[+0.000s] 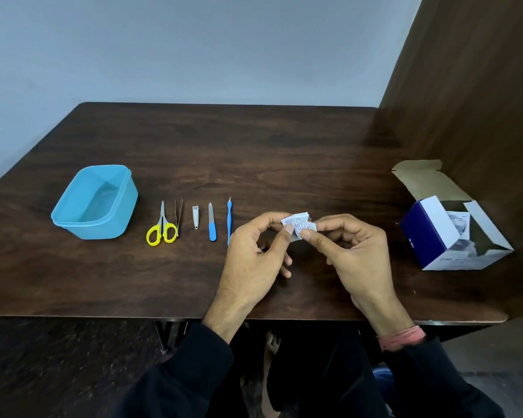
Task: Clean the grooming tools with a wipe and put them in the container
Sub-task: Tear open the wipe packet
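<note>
Well left of the hands sits the blue container (94, 203), with scissors (162, 226), tweezers (178, 215), nail clipper (195, 217), nail file (212, 226) and cuticle pusher (229, 220) lined up untouched between. The left hand (254, 254) and right hand (349, 251) each pinch one edge of the wipe sachet (298, 226). To open it cleanly, I'd tear from the top corner with pinches kept close together.

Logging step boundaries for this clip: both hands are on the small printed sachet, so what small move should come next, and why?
Probably tear the sachet open and draw the wipe out. The left hand and right hand pinch it at opposite edges and no wipe shows yet, while the scissors, clipper and file lie untouched beside the empty container.
</note>
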A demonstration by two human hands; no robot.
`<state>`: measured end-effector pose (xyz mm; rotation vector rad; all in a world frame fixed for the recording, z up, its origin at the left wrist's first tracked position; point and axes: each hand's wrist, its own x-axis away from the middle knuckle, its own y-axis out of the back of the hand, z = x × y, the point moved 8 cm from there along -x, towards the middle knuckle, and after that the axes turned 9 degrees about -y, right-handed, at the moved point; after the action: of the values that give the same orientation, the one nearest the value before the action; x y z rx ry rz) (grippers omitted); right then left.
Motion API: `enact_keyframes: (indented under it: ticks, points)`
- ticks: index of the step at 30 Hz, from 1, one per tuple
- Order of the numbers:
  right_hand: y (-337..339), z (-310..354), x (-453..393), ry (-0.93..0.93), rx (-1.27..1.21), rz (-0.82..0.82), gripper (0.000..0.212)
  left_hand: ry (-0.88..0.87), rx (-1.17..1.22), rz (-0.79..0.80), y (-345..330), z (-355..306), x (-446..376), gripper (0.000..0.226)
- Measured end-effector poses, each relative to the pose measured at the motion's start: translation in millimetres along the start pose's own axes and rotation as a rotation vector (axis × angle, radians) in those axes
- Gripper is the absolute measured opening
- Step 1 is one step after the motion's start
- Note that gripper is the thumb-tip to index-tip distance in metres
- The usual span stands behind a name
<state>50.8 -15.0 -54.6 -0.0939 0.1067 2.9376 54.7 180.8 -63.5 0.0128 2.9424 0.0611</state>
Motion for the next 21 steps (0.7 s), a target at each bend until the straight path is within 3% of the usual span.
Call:
enact_keyframes:
  ticks: [7, 13, 21]
  points:
    - [6, 4, 2, -0.034, -0.199, -0.05, 0.012, 0.037, -0.021, -0.093, 3, 1, 0, 0.005]
    - [18, 2, 3, -0.067, -0.311, -0.182, 0.017, 0.102, -0.147, -0.136, -22, 1, -31, 0.008]
    - [28, -3, -10, -0.148, -0.364, -0.301, 0.023, -0.025, -0.571, -0.077, -55, -17, -106, 0.015]
